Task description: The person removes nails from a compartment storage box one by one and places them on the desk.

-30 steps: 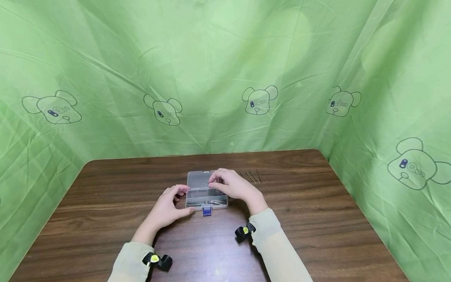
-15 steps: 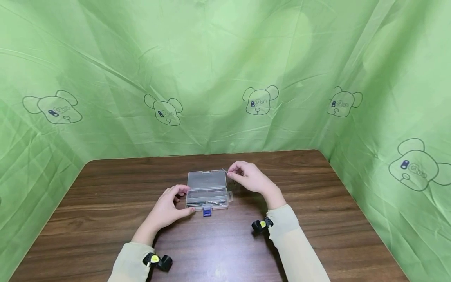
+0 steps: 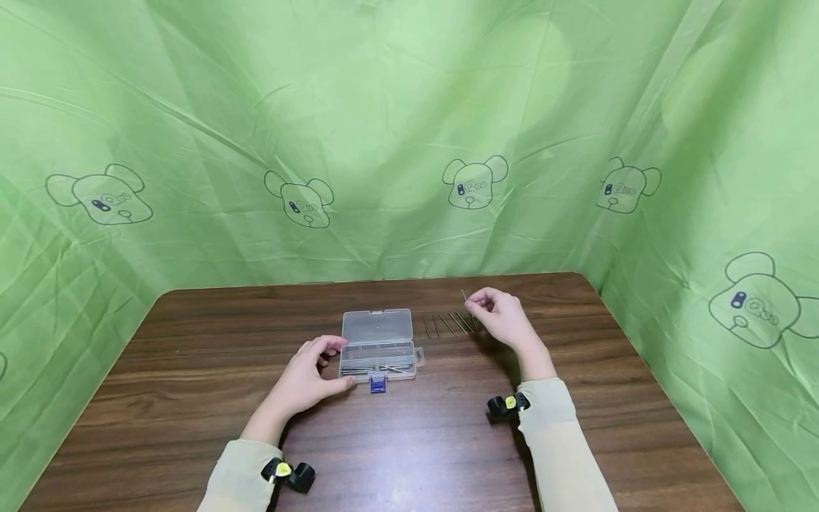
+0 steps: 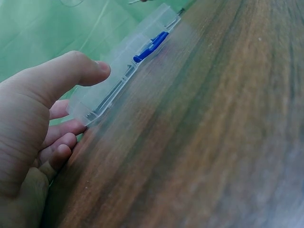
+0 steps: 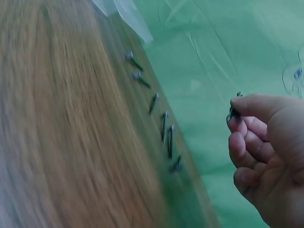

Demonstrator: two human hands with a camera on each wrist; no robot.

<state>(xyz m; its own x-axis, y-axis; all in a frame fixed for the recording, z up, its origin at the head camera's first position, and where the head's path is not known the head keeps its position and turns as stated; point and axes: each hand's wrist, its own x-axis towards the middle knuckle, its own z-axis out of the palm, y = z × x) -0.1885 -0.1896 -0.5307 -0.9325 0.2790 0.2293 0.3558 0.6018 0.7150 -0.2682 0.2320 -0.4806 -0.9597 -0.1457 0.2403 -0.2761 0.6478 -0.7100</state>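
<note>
A clear plastic compartment box [image 3: 377, 353] with a blue latch [image 3: 378, 385] lies on the table, its lid [image 3: 377, 326] folded back. Long thin metal nails [image 3: 393, 368] lie in its front compartment. My left hand [image 3: 303, 377] holds the box at its left end, thumb at the front corner and fingers at the back. To the right, my right hand [image 3: 505, 318] pinches one nail [image 5: 234, 108] between thumb and index finger, raised above the table. Below it, several nails [image 5: 165, 127] lie in a row, roughly side by side; the hand partly covers the right end in the head view.
The brown wooden table [image 3: 397, 448] ends at a back edge just beyond the box and the row. Green cloth [image 3: 384, 142] with bear-head prints hangs behind and at both sides. A small clear hang tab [image 3: 419, 356] sticks out at the box's right end.
My right hand has moved right, from over the box lid to the far end of the row, carrying the nail. My left hand and the box have stayed in place.
</note>
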